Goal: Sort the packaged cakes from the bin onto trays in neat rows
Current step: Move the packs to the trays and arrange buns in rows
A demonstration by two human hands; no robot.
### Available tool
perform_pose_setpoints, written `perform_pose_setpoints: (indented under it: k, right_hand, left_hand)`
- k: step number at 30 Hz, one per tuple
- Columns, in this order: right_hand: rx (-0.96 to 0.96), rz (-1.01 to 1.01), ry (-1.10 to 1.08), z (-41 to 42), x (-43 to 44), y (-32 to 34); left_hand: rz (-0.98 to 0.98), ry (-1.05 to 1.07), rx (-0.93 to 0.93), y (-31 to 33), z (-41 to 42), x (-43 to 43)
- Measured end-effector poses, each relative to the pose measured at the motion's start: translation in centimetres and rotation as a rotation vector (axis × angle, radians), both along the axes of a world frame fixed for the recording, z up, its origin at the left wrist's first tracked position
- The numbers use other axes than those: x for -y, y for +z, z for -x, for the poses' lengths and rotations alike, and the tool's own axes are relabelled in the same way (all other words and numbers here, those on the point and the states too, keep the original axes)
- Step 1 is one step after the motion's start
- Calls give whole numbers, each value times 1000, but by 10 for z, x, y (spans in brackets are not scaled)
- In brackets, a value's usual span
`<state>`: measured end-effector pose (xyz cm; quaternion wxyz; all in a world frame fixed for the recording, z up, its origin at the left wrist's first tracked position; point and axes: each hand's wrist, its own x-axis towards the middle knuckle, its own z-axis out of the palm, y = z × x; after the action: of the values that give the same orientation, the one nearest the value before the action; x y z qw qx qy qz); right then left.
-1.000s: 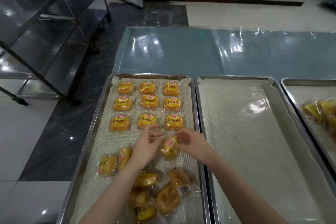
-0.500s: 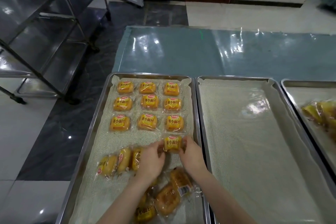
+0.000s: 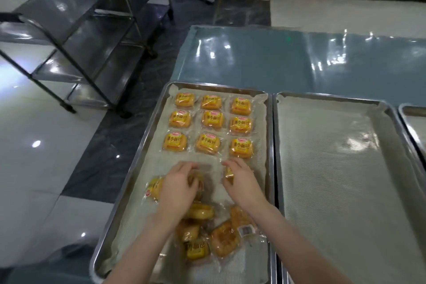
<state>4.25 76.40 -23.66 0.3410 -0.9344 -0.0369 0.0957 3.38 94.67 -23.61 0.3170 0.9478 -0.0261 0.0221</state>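
1. Yellow wrappers with red logos cover our packaged cakes (image 3: 208, 124), nine lying in three neat rows just beyond our hands on the tray (image 3: 147, 145).
2. Our left hand (image 3: 178, 185) curls over one cake (image 3: 196, 183).
3. Our right hand (image 3: 242, 180) grips another cake (image 3: 228, 174) beside it.
4. Loose cakes (image 3: 207, 235) pile between our forearms.

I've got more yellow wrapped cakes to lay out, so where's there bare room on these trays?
The middle lined metal tray is wholly bare. On the left metal tray, the fourth-row strip just below the nine arranged yellow packaged cakes is being filled by the left hand and right hand. The near end is crowded with a loose pile of cakes.
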Motion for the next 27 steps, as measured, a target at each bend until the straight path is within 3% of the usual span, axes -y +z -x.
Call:
perform_pose_setpoints:
  k: [3,7,11,17,19,23,27]
  right_hand:
    - [-49,79,227,-14,-26,-2]
    - [-108,219,352,-25,-50,-8]
    - [-150,267,291,-23,-60,-12]
    - [-186,129,149,-32,-62,-1]
    - [-164,141,156,-37,-64,3]
    - [-152,121,168,-39,-81,5]
    - [-76,94,33,-30,-88,4]
  left_hand:
    - [-202,-13,-39,-1,-4,-28]
    - [-364,-121,-296,-7,-11,-50]
    - [-192,-188,-344,-6,-14,-62]
    - [-395,-438,-450,-1,-7,-74]
    - [-347,-457,-480,0,-6,-76]
    - [-20,-305,-460,3,-17,-81]
    - [54,-116,-339,0,-31,-82]
